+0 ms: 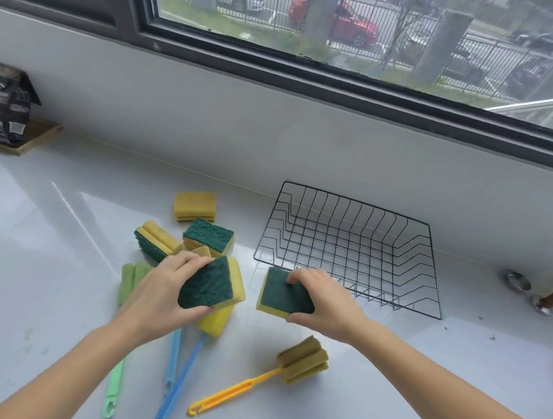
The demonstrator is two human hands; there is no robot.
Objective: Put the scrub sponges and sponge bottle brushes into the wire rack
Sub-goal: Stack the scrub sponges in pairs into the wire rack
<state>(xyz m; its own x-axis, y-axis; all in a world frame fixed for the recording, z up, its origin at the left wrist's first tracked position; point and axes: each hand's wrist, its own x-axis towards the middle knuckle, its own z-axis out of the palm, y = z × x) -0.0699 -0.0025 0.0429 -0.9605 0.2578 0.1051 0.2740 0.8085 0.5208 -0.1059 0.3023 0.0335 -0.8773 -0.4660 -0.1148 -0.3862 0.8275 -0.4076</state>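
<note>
Both forearms are bare to the frame edge, hands [169, 292] ungloved.

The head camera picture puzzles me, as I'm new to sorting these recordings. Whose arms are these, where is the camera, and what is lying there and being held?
No machine here: a person wears the camera on the head, so it looks forward and down at their own bare arms. The left hand grips one green-and-yellow scrub sponge; the right hand grips another sponge, close to the front edge of the wire rack, which has nothing in it yet. On the white counter lie three more loose sponges and bottle brushes with long handles: a yellow brush, two blue handles and a green one, partly hidden under the left arm. Behind is a window onto parked cars.
</note>
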